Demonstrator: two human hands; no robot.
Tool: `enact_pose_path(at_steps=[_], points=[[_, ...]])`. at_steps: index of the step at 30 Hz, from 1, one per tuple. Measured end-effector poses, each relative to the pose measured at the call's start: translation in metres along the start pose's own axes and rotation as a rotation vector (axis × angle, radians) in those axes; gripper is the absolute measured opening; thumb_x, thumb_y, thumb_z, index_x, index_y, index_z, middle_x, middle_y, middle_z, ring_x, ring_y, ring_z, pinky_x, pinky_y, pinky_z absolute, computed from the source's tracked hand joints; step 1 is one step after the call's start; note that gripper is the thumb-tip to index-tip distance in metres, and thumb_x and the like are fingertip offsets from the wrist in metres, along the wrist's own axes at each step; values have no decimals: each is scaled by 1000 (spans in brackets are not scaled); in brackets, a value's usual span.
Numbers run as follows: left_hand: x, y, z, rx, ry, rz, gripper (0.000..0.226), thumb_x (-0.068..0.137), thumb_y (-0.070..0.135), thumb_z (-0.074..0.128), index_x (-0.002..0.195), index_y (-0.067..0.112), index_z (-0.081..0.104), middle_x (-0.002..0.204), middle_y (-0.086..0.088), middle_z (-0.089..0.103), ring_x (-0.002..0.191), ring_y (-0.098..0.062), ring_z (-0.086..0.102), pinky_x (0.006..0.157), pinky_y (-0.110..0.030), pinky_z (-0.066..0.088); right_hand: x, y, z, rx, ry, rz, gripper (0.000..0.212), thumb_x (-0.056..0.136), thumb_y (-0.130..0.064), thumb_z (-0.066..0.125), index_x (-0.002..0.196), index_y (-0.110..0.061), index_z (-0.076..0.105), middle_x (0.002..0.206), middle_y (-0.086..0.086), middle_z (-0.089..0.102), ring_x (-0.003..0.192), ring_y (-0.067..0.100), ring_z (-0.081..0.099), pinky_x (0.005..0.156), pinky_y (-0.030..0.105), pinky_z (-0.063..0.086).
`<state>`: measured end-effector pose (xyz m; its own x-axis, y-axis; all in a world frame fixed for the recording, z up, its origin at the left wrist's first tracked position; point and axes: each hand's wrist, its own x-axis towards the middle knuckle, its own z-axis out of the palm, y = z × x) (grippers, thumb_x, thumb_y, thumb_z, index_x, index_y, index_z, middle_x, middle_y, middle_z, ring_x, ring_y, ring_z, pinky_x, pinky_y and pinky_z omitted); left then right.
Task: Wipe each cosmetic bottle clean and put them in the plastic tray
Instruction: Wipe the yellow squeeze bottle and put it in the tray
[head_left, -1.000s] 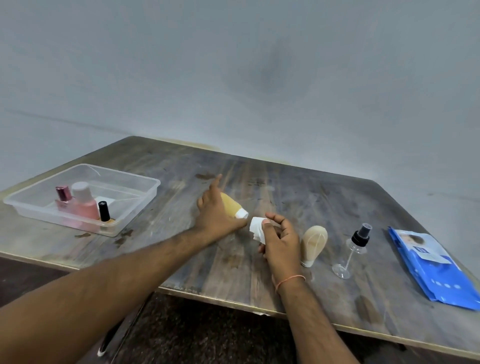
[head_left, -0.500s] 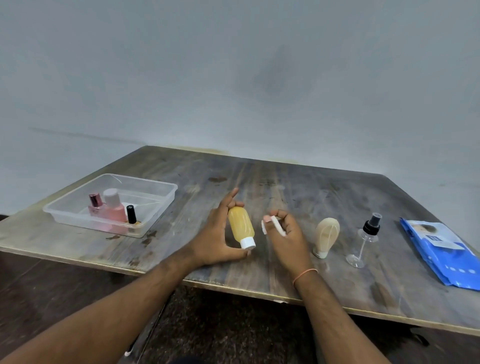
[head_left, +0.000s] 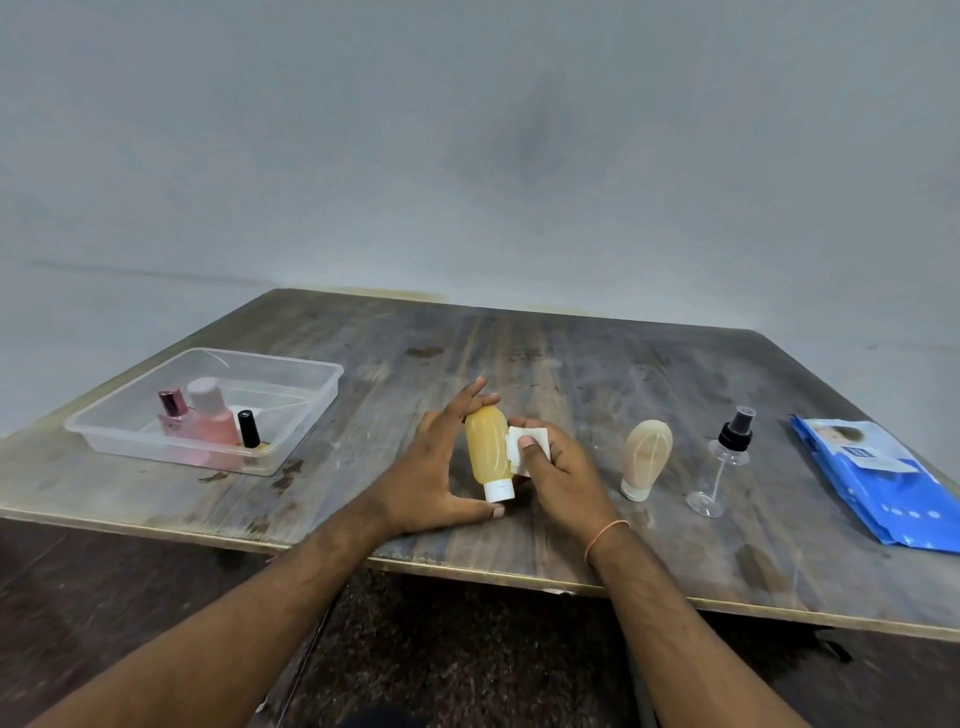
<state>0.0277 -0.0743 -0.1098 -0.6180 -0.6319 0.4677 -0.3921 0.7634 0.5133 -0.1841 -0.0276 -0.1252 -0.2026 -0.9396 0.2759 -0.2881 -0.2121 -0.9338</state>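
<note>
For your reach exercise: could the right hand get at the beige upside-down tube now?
Probably yes: the beige upside-down tube stands just beside the right hand, bare table between, though that hand holds a white wipe.

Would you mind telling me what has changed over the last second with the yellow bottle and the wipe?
The left hand has tipped the yellow bottle up from lying flat, cap toward the person. The right hand has brought the white wipe against its side. The plastic tray, beige tube and spray bottle stayed put.
</note>
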Motion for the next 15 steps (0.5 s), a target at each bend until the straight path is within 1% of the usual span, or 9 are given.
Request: enact_pose_path(at_steps=[3,5,8,11,13,15], points=[[1,0,0,3,7,-6,144,70,41,103,171,44,0,171,30,28,156,-7,30,121,-56,42,0,1,-2,41,14,10,24,110,-21,59,131,-24,70,119,-2,77,109,17,74,91,38,62],[2,0,0,-2,8,-7,144,70,42,103,171,44,0,172,31,26,157,-8,29,121,-57,42,0,1,-2,19,16,5,25,109,-20,61,132,-23,69,121,-4,77,111,15,73,93,37,62],[3,-2,1,-18,14,-14,146,69,43,103,171,47,-1,173,31,24,157,-7,29,121,-57,42,0,0,-1,-3,26,9,23,109,-19,61,129,-24,70,118,-4,77,108,15,73,93,37,62],[2,-5,2,-36,39,-37,149,64,49,104,170,47,-1,172,29,22,152,-4,35,119,-52,44,-2,-1,0,6,30,20,22,108,-20,61,127,-25,71,116,-5,78,108,15,73,93,36,62],[2,-8,3,-46,60,-68,151,60,54,105,170,48,2,168,25,28,147,-1,39,117,-45,46,-2,-3,-1,7,36,25,23,108,-21,60,128,-24,71,116,-5,78,108,15,74,91,34,62],[3,-11,4,-54,71,-99,148,57,60,104,170,46,10,160,27,36,145,2,39,117,-43,46,-3,-4,-2,20,41,30,23,109,-21,59,128,-23,71,114,-3,78,103,13,74,81,26,60]])
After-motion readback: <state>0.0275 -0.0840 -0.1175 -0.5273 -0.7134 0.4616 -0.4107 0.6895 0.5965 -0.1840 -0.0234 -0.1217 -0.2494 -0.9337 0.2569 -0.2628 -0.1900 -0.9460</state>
